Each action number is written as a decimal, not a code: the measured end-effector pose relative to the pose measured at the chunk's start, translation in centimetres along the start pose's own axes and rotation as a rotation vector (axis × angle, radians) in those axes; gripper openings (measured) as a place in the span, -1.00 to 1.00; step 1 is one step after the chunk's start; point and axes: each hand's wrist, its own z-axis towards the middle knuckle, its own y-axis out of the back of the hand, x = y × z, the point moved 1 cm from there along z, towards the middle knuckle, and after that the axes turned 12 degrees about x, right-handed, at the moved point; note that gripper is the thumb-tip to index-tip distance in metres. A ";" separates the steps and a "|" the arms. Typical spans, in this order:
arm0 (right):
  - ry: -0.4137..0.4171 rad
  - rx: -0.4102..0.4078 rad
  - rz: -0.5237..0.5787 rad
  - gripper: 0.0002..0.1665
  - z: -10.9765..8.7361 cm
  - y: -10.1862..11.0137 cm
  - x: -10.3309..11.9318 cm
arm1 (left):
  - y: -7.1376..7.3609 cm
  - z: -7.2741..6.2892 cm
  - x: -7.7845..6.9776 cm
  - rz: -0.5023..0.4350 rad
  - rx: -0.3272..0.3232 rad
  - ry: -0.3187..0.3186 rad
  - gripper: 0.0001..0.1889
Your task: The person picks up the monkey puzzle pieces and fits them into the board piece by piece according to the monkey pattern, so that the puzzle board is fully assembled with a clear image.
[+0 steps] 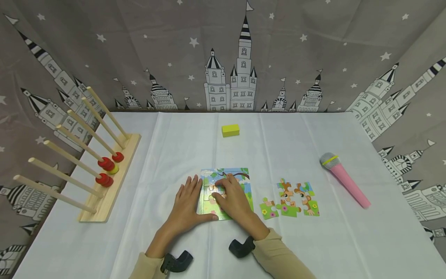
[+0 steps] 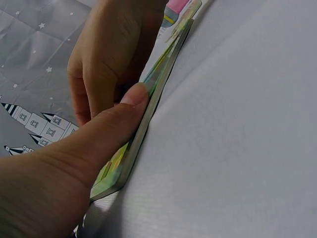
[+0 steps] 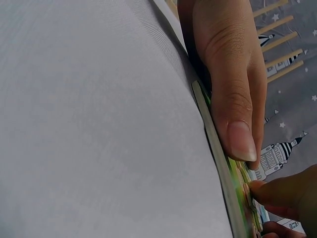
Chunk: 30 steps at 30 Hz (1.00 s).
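A jigsaw puzzle board (image 1: 250, 193) with a picture of leaves and a branch lies in front of me on the table. My left hand (image 1: 188, 203) rests along its left side with the fingers straight. In the left wrist view its thumb (image 2: 133, 94) lies on the board's near edge. Over the middle of the board, my right hand (image 1: 235, 197) pinches a puzzle piece (image 3: 247, 191) between thumb and fingers, low at the board's surface. The hand covers part of the picture. To the right lie several loose puzzle pieces (image 1: 287, 197) showing monkeys, grass and flowers, some joined together.
A wooden peg stand (image 1: 125, 155) with red and yellow beads (image 1: 104, 179) stands on the left. A yellow block (image 1: 230, 130) sits toward the back. A pink toy microphone (image 1: 348, 184) lies at the right on the white tablecloth (image 1: 383, 248). Behind hangs a grey castle-print curtain (image 1: 139, 46).
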 end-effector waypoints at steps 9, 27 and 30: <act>0.044 0.005 0.050 -0.64 0.1 0.0 -0.3 | 0.0 0.0 0.1 0.005 -0.006 0.001 0.20; -0.043 -0.080 0.190 -0.72 -3.3 5.1 -3.7 | 0.0 0.0 -0.1 -0.019 -0.008 0.016 0.22; -0.117 -0.103 0.186 -0.71 -3.9 6.5 -5.2 | -0.1 0.1 -0.1 -0.023 -0.002 0.021 0.22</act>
